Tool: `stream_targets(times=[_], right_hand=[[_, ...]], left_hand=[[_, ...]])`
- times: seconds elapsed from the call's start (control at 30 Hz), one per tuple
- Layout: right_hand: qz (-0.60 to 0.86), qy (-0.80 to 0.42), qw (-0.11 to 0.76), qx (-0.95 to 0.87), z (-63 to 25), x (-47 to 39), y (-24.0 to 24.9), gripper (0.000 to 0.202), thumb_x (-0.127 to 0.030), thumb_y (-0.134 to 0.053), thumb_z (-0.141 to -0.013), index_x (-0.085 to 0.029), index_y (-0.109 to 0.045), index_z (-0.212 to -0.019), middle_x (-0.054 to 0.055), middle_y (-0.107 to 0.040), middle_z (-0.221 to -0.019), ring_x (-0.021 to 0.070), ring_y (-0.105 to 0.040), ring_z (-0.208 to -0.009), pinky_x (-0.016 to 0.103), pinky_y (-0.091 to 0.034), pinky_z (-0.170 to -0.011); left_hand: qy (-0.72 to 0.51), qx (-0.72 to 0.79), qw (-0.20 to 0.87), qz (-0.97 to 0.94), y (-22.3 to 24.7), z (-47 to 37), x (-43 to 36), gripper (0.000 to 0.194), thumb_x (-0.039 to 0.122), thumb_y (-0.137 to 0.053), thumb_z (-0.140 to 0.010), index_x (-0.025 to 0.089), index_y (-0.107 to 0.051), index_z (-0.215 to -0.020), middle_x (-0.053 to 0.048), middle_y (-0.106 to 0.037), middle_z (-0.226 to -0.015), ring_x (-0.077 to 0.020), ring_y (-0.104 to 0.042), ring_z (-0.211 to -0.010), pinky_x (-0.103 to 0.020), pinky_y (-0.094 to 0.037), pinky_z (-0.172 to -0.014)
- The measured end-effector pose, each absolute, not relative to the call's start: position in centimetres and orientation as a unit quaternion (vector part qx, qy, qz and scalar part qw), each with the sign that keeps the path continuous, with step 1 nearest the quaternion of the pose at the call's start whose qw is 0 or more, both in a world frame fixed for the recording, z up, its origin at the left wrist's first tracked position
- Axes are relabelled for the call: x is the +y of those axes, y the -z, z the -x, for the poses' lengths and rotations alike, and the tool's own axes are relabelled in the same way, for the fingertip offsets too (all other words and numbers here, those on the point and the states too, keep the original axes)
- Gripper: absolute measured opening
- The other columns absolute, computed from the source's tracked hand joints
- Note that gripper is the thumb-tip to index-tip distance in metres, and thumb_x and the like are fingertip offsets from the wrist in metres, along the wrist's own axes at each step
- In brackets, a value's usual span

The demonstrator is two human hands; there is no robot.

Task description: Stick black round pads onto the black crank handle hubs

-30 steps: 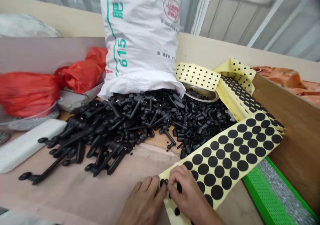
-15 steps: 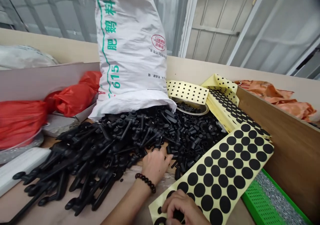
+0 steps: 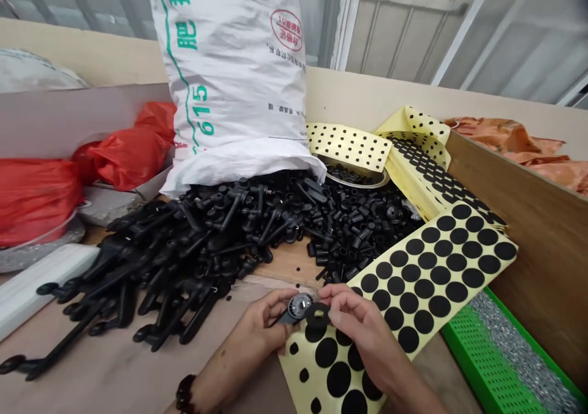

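One black handle [image 3: 299, 307], one black disc [image 3: 312, 319], side by side

The left hand [image 3: 260, 325] pinches the handle by its round end between thumb and fingers; the right hand [image 3: 361, 319] pinches the disc at its edge. Whether the two pieces touch, I cannot tell. Both are over the near part of one yellow sheet [image 3: 402, 296] of black circles, with three smaller dots [image 3: 304, 375] along its left margin. Beyond lie one heap of handles [image 3: 193, 261], too many to count, and one white sack [image 3: 239, 77].
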State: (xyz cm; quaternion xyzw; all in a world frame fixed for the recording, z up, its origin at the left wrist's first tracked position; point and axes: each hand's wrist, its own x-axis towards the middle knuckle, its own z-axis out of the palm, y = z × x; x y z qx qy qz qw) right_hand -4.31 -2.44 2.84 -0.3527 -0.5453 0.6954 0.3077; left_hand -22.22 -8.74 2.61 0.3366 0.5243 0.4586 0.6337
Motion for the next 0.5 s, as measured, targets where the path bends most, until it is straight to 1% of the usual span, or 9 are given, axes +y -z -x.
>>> stream_targets(times=[0.03,0.13,0.2,0.23,0.33,0.5], right_hand=[[0.35,-0.698,0.305,-0.545,4.34,-2.5,-2.84,0.014,-0.026,-0.063,-0.075,-0.019,-0.056,-0.065,0.006,-0.055,-0.106,0.0232,-0.051,-0.102,0.033,-0.037,-0.088],[0.35,-0.699,0.297,-0.548,4.36,-2.66,-2.8,0.015,-0.027,-0.063,-0.074,-0.019,-0.056,-0.064,0.006,-0.056,-0.104,0.0228,-0.051,-0.1,0.032,-0.038,-0.085],[0.354,-0.695,0.296,-0.552,4.41,-2.68,-2.85,0.016,-0.027,-0.063,-0.074,-0.018,-0.056,-0.063,0.006,-0.057,-0.101,0.0218,-0.051,-0.096,0.031,-0.038,-0.083],[0.356,-0.693,0.294,-0.553,4.44,-2.66,-2.91,0.016,-0.027,-0.063,-0.074,-0.018,-0.055,-0.063,0.005,-0.057,-0.1,0.0213,-0.051,-0.095,0.031,-0.039,-0.082],[0.363,-0.688,0.281,-0.561,4.61,-2.6,-3.11,0.015,-0.025,-0.063,-0.073,-0.018,-0.055,-0.062,0.005,-0.057,-0.097,0.02,-0.051,-0.092,0.029,-0.039,-0.08],[0.366,-0.675,0.274,-0.58,4.74,-2.64,-3.08,0.014,-0.024,-0.062,-0.073,-0.018,-0.055,-0.062,0.005,-0.057,-0.095,0.0192,-0.052,-0.089,0.028,-0.04,-0.077]], left_hand=[[-0.462,0.516,0.639,-0.335,-2.52,21.95,-8.89,0.044,0.014,-0.061,-0.064,0.016,-0.052,-0.107,-0.005,-0.066,-0.094,-0.0157,-0.058,-0.078,-0.022,-0.042,-0.06],[-0.462,0.513,0.632,-0.352,-2.14,21.47,-9.08,0.043,0.01,-0.056,-0.064,0.016,-0.054,-0.107,-0.003,-0.067,-0.09,-0.0096,-0.053,-0.063,-0.019,-0.036,-0.053],[-0.458,0.519,0.626,-0.359,-2.02,21.34,-9.14,0.046,0.009,-0.054,-0.064,0.016,-0.055,-0.109,-0.002,-0.068,-0.089,-0.0074,-0.049,-0.057,-0.018,-0.033,-0.05],[-0.457,0.518,0.626,-0.361,-2.02,21.31,-9.17,0.048,0.007,-0.052,-0.063,0.016,-0.055,-0.11,-0.002,-0.068,-0.089,-0.0078,-0.051,-0.059,-0.018,-0.033,-0.051],[-0.466,0.504,0.627,-0.369,-2.11,21.29,-9.29,0.052,0.005,-0.05,-0.059,0.016,-0.057,-0.11,-0.001,-0.069,-0.091,-0.0128,-0.058,-0.076,-0.019,-0.039,-0.06],[-0.467,0.502,0.606,-0.403,-1.96,21.44,-9.58,0.056,0.004,-0.046,-0.059,0.018,-0.058,-0.112,-0.002,-0.069,-0.102,-0.0171,-0.061,-0.091,-0.024,-0.045,-0.075]])
